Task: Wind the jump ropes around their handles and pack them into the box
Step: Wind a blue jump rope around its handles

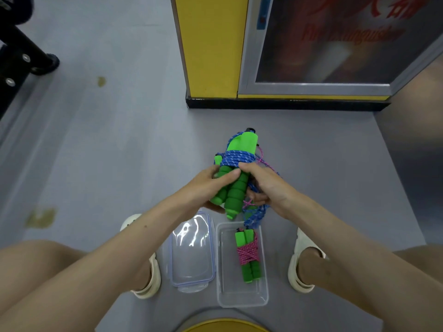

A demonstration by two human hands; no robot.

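A pair of green foam handles (pixel 236 188) is held above the floor, with a blue rope (pixel 236 159) wound in several turns around their upper part. My left hand (pixel 211 185) grips the handles from the left. My right hand (pixel 266 185) holds the loose blue rope at the right, its thumb on the coil. A blue loop (pixel 255 215) hangs below. A thin pink cord (pixel 262 161) trails behind the bundle. In the clear box (pixel 242 300) lies a second green-handled rope wound in pink (pixel 248 254).
The clear lid (pixel 191 250) lies left of the box on the grey floor. My two feet in white sandals flank them. A yellow pillar (pixel 211 49) and a glass-fronted cabinet (pixel 323 44) stand ahead. Black equipment sits far left. A yellow stool edge shows at the bottom.
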